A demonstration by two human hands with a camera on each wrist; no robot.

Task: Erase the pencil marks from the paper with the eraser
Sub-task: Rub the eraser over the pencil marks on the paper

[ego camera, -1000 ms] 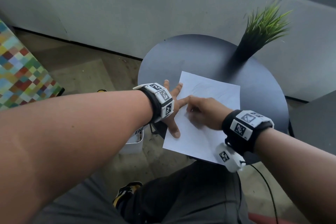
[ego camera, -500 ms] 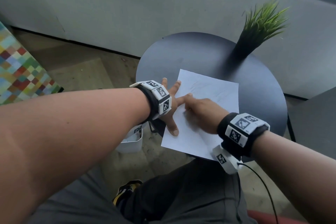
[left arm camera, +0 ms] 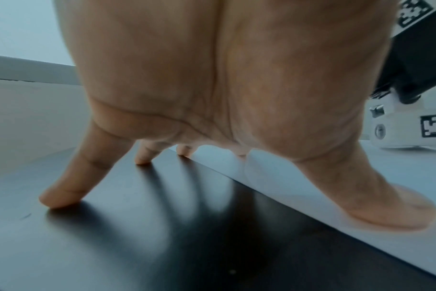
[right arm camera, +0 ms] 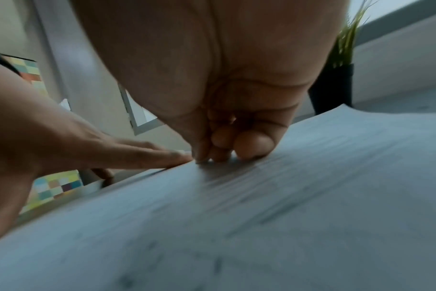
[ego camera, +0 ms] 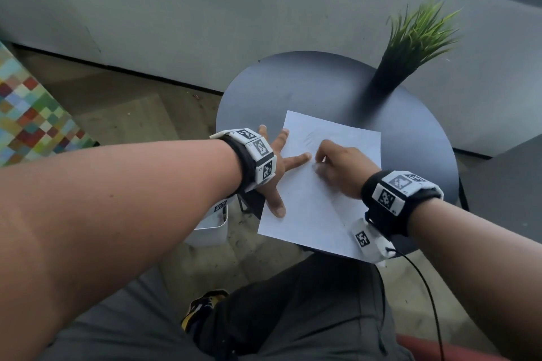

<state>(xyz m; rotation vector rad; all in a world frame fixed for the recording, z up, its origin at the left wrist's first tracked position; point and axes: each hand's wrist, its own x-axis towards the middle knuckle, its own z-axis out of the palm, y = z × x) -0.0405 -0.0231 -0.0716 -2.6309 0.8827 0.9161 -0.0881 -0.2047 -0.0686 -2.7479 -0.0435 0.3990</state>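
A white sheet of paper (ego camera: 319,205) lies on the round dark table (ego camera: 293,88), its near edge hanging over the rim. Faint pencil marks (ego camera: 311,138) show near its upper left, and as blurred grey streaks (right arm camera: 261,196) in the right wrist view. My left hand (ego camera: 278,167) is spread flat, thumb (left arm camera: 391,214) and index finger pressing the paper's left edge, the outer fingers (left arm camera: 62,196) on the table. My right hand (ego camera: 337,167) is curled, its fingertips (right arm camera: 219,155) pinched together and pushed down onto the paper by the left index fingertip. The eraser is hidden inside that pinch.
A potted grass plant (ego camera: 410,47) stands at the table's far right. On the floor to the left sit a white bin (ego camera: 211,228) and a multicoloured checkered object (ego camera: 29,117). A grey wall runs behind. My lap lies below the table's near edge.
My right hand has shifted a little up and to the right across the paper, away from the left index fingertip. The left hand has stayed pressed in place.
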